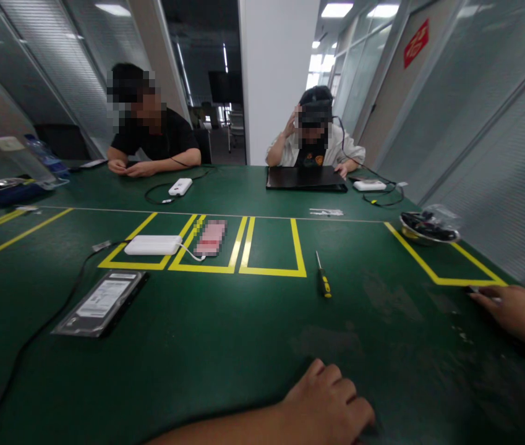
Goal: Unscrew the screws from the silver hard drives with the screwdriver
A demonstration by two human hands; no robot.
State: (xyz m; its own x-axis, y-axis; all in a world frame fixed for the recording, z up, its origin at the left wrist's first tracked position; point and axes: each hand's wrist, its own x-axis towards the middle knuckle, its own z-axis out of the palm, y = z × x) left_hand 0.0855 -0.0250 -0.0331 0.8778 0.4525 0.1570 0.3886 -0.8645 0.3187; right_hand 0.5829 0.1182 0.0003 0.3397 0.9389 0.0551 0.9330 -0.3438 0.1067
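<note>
At the bottom middle, my left hand [329,405] rests knuckles up on the green table [243,346], its fingers curled in; no object shows in it. My right hand [519,312] lies low on the table at the right edge. Its thumb and fingers close on a small dark and silver object [473,289], mostly hidden, at a corner of the yellow tape. Between the hands and farther off lies a yellow-and-black screwdriver [323,281], its shaft pointing away. To the left is a hard drive [103,303] in a clear bag with a white label.
A white power bank [153,245] is cabled to a phone [211,238] inside taped rectangles. A bowl of black parts [429,227] stands at the right. Two people sit opposite, one behind a black flat case [306,178]. A black cable [44,330] runs down the left.
</note>
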